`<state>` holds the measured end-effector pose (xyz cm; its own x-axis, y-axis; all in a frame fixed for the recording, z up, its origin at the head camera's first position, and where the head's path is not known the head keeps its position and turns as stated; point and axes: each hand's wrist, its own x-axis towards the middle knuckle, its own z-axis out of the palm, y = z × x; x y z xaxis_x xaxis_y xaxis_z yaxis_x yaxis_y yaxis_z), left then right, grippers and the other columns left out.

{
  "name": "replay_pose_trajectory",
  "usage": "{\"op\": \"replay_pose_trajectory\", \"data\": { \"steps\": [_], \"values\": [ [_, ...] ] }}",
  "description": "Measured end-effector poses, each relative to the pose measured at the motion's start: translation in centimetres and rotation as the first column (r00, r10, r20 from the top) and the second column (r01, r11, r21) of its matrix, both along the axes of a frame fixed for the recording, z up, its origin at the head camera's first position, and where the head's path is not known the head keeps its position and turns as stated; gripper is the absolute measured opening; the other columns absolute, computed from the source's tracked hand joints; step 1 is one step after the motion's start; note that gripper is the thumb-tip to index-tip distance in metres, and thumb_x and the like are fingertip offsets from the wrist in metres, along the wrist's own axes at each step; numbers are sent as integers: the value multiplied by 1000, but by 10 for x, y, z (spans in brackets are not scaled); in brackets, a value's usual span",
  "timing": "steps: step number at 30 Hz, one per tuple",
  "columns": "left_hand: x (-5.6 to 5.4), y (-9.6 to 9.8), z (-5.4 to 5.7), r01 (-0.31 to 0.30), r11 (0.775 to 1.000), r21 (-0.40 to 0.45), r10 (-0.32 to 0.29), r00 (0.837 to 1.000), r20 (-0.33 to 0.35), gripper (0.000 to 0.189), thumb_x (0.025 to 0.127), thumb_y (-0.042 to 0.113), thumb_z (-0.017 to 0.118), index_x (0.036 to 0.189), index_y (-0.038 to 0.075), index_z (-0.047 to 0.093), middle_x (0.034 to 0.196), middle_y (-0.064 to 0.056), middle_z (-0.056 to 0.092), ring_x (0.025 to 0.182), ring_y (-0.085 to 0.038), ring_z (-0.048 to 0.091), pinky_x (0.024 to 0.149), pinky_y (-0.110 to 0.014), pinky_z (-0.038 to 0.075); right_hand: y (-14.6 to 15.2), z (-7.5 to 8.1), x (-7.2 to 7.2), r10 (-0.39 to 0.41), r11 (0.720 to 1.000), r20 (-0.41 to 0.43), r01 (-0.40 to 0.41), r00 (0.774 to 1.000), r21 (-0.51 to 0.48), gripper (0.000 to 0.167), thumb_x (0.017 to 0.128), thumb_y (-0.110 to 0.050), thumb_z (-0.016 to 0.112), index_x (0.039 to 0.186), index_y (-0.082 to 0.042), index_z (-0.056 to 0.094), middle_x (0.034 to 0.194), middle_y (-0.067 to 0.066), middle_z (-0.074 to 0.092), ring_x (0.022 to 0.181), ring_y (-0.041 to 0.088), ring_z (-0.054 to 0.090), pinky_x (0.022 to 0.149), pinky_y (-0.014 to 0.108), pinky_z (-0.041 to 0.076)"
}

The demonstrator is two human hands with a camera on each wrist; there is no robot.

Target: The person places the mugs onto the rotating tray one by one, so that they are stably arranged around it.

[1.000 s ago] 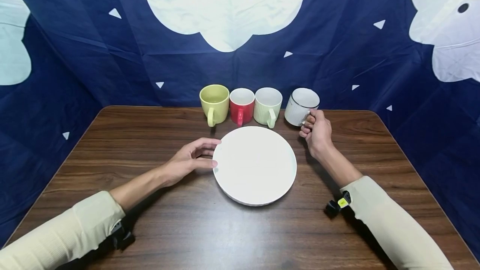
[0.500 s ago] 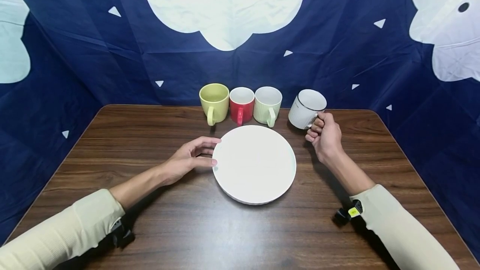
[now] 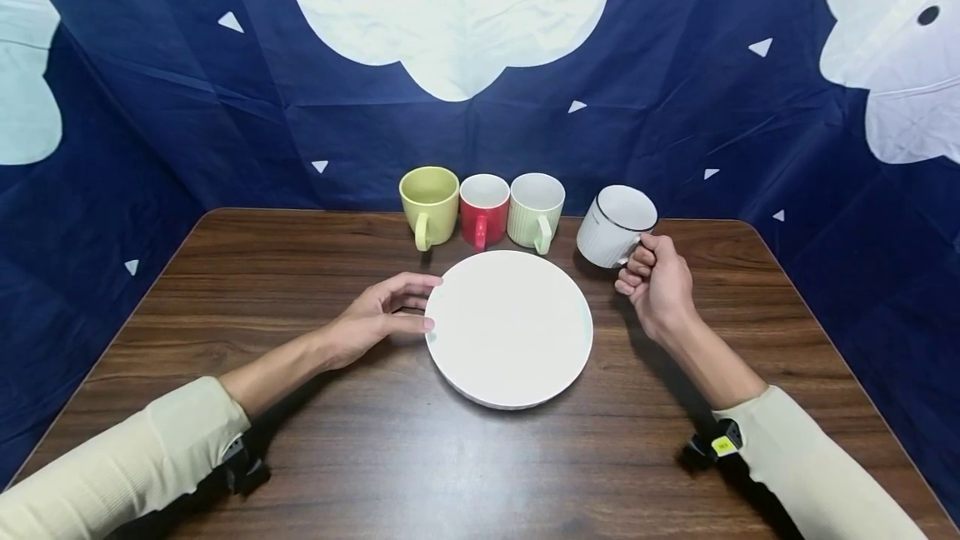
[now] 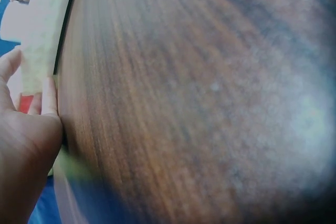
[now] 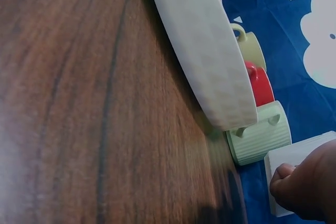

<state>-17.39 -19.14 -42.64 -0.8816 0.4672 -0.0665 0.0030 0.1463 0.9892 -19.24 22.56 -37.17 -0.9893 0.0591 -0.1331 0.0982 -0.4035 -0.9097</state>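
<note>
My right hand (image 3: 663,286) grips the handle of a white mug (image 3: 611,230) with a dark rim, right of a row of three mugs. The mug leans a little to the right, its handle toward me. In the right wrist view, my curled fingers cover the handle and the mug's pale side (image 5: 294,153) shows beyond them. A round white disc (image 3: 510,332) with a thick side wall (image 5: 210,56) lies mid-table. My left hand (image 3: 375,315) touches its left edge with thumb and fingertips, fingers extended and spread. The left wrist view shows those fingers along its side (image 4: 44,30).
A yellow-green mug (image 3: 430,211), a red mug (image 3: 483,211) and a ribbed pale green mug (image 3: 535,211) stand close together behind the disc, handles forward. The wooden table (image 3: 480,473) ends at a dark blue patterned cloth (image 3: 675,107) hanging at the back and sides.
My right hand has drawn the white mug to the right and slightly toward me, away from the pale green mug. My left hand and the disc have stayed in place.
</note>
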Motion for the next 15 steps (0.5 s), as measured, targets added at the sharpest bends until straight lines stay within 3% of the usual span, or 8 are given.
{"op": "replay_pose_trajectory", "data": {
  "steps": [15],
  "values": [
    [0, -1, -1, -2, 1000, -8, 2, 1000, 2, 71, 96, 7, 86, 161, 10, 58, 157, -20, 64, 136, -29, 65, 107, -25, 59, 2, 2, 12, 19, 1000, 0, -19, 1000, -14, 51, 119, -23, 31, 68, -24, 30, 70, -12, 26, 77, 18, 10, 74, 31, 11]
  ]
}}
